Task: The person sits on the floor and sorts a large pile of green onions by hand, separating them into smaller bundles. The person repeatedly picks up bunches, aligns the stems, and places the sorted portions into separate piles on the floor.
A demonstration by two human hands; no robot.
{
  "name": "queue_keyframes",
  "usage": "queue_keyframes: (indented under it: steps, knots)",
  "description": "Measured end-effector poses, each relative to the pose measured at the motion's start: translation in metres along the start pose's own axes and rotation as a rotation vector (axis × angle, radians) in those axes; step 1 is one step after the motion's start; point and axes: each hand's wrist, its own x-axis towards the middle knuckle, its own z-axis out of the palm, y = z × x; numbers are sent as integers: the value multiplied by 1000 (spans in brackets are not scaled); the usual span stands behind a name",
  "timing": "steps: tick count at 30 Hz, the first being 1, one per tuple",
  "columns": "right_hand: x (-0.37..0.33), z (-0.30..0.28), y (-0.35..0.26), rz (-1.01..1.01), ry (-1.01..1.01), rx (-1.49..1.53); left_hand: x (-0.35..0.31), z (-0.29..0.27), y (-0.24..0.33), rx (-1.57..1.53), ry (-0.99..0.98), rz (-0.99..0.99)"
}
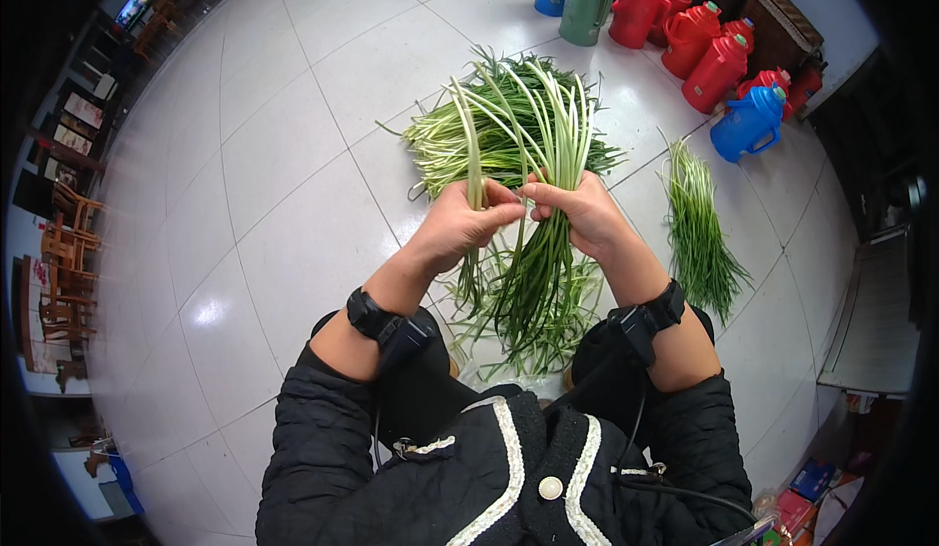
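Note:
My left hand (468, 221) is closed around a thin bunch of garlic chives (471, 150), pale stem ends up and green leaves hanging below. In my right hand (585, 216) is a thicker bunch of garlic chives (533, 277), its white ends fanned upward. The thumbs and fingertips of both hands meet between the bunches, pinching near a stem. Just beyond them a large heap of chives (440, 145) lies on the floor. Below my hands, loose trimmed leaves (533, 350) are scattered between my knees.
A separate bundle of chives (702, 228) lies on the tiled floor (284, 204) to the right. Several thermos flasks stand at the far right, among them a green one (585, 6), a red one (716, 72) and a blue one (749, 124). Wooden chairs (67, 253) stand far left.

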Motion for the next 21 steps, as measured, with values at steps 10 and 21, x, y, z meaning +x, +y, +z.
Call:
queue_keyframes:
  steps: [10,21]
  knots:
    - [-6,3,-4,-23,79,-63,0,0,2,-61,117,127]
    - [-10,16,-3,-54,-56,-308,2,-4,2,-189,91,163]
